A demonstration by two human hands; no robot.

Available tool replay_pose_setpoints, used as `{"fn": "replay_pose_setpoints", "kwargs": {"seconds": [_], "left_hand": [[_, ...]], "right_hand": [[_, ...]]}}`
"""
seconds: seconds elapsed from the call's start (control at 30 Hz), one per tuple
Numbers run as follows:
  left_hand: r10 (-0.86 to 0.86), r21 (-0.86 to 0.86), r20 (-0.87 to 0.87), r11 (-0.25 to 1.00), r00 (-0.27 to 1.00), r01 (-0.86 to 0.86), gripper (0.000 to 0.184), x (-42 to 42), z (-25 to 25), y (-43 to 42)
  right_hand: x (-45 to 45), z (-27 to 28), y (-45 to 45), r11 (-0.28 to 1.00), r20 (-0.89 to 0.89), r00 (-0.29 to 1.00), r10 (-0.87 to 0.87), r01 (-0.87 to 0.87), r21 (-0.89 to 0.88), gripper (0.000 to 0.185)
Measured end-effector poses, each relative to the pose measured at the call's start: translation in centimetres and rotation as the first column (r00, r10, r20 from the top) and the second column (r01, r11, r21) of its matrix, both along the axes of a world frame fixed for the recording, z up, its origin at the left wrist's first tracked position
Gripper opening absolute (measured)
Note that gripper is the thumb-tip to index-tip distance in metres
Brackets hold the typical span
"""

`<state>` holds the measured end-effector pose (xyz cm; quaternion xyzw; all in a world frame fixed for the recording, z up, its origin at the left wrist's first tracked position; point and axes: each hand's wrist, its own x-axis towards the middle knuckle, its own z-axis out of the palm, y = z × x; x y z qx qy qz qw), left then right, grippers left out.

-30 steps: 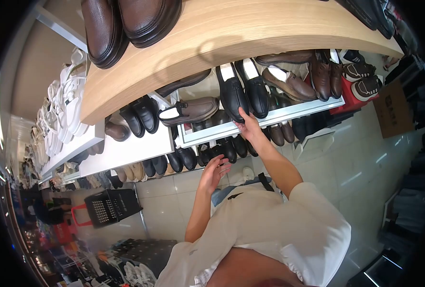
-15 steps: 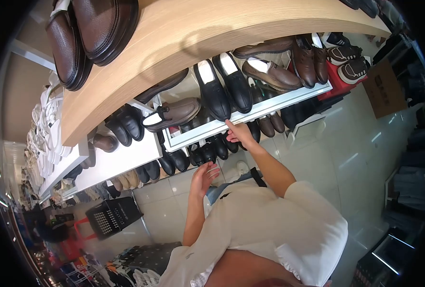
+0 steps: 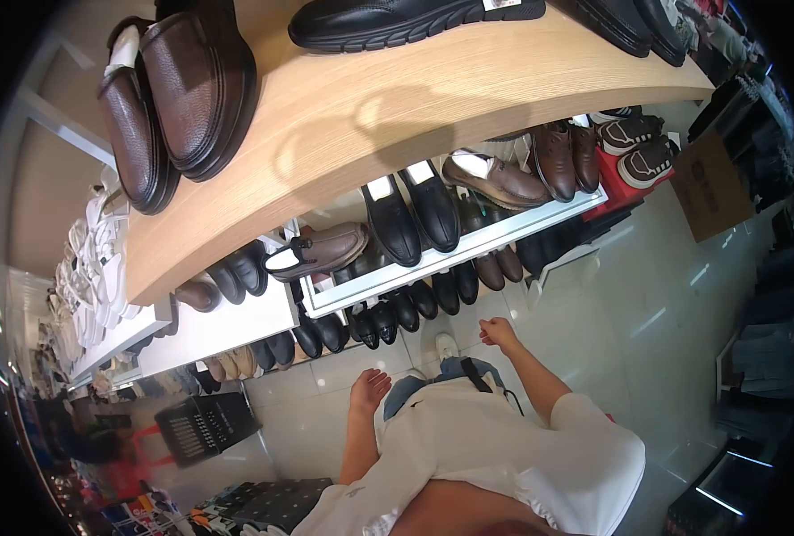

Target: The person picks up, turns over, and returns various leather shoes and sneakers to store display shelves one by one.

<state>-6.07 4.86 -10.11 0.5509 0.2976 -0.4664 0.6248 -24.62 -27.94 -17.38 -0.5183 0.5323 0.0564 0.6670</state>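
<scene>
A pair of black loafers [image 3: 393, 228] with white stuffing stands on the shelf below the wooden top, toes toward me. My right hand [image 3: 499, 332] hovers over the floor in front of the shelves, its fingers loosely bent and nothing seen in them. It is apart from the shoes. My left hand [image 3: 370, 389] is held low at my left side, fingers slightly curled and empty. Nearest to it are black shoes [image 3: 382, 323] on the bottom row. Brown shoes [image 3: 500, 181] and a grey-brown shoe [image 3: 330, 250] flank the black loafers.
A curved wooden shelf top [image 3: 325, 129] juts out above, carrying dark brown shoes [image 3: 196, 94] and a black shoe [image 3: 397, 22]. White shoes [image 3: 93, 255] fill the left shelf. A cardboard box [image 3: 711, 188] stands at right, a black basket [image 3: 207, 424] at lower left.
My right hand has left the toe of the black loafer and drawn back toward my body. My left hand has lowered slightly. The view has tilted up, showing more of the wooden top.
</scene>
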Motion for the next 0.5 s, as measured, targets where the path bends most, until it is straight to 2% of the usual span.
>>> {"fn": "replay_pose_setpoints", "kwargs": {"seconds": [0.1,0.17,0.23,0.3,0.37,0.43,0.5], "left_hand": [[-0.005,-0.119,0.033,0.993,0.999,0.009,0.04,-0.2,1.3,-1.8],[-0.023,-0.146,0.051,0.989,0.998,0.03,0.037,-0.3,1.7,-2.4],[-0.082,-0.171,0.175,0.979,0.981,0.112,0.033,-0.6,3.1,-2.8],[-0.079,-0.188,0.227,0.974,0.971,0.123,0.031,-1.2,4.1,-2.6],[-0.2,-0.067,0.377,0.968,0.905,0.242,0.033,-1.9,6.3,-2.6],[-0.184,-0.107,0.448,0.961,0.875,0.257,0.03,-1.4,8.1,-2.1],[-0.244,-0.059,0.631,0.931,0.736,0.359,0.027,-0.3,9.8,-1.8]], "right_hand": [[0.3,0.5,0.2,0.993,-0.049,0.998,0.035,-0.041,-0.111,0.033],[0.7,1.4,0.9,0.993,0.033,0.999,0.018,-0.014,-0.119,0.034],[1.7,2.3,2.2,0.993,0.086,0.996,0.011,0.0,-0.119,0.034],[2.3,3.4,3.1,0.993,0.142,0.99,0.01,0.006,-0.114,0.034],[2.9,5.3,4.0,0.992,0.228,0.973,0.032,-0.003,-0.128,0.034],[3.0,6.2,4.0,0.984,0.29,0.957,0.02,0.033,-0.174,0.032],[2.6,7.7,2.9,0.971,0.348,0.937,0.006,0.077,-0.225,0.03]]}}
